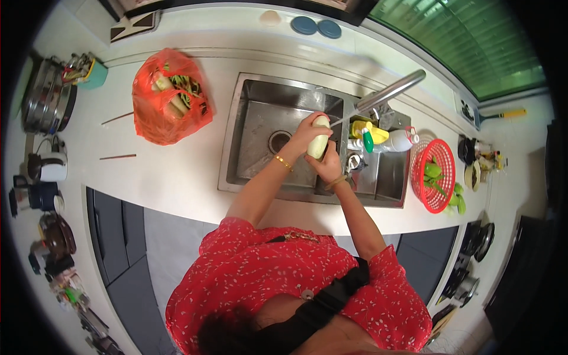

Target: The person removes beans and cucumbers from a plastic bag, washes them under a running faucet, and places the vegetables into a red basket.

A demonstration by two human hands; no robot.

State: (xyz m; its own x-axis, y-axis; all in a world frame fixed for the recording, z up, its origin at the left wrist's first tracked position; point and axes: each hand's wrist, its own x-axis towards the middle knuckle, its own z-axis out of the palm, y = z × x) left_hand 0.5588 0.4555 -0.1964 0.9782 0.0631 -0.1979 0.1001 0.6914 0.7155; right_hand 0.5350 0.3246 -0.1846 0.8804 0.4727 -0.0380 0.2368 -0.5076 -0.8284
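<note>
Over the steel double-bowl sink [253, 128], both hands hold one pale, elongated vegetable [317, 140], possibly a white radish or a peeled gourd. My left hand [308, 129], with a gold bracelet at its wrist, wraps the far part. Gripping the near end from the right is my right hand [329, 165], below which a bangle circles the wrist. A thin stream of water runs from the tilted chrome faucet [390, 91] to the vegetable's upper right side. Beneath the hands, the drain [280, 141] shows in the larger bowl.
Left of the sink stands a red plastic bag [171, 128] of vegetables, near two chopsticks [118, 156]. Bottles, including a yellow one [377, 134], crowd the small bowl's back. A red basket [451, 177] with green vegetables stands at right. Blue round lids [304, 25] lie on the ledge.
</note>
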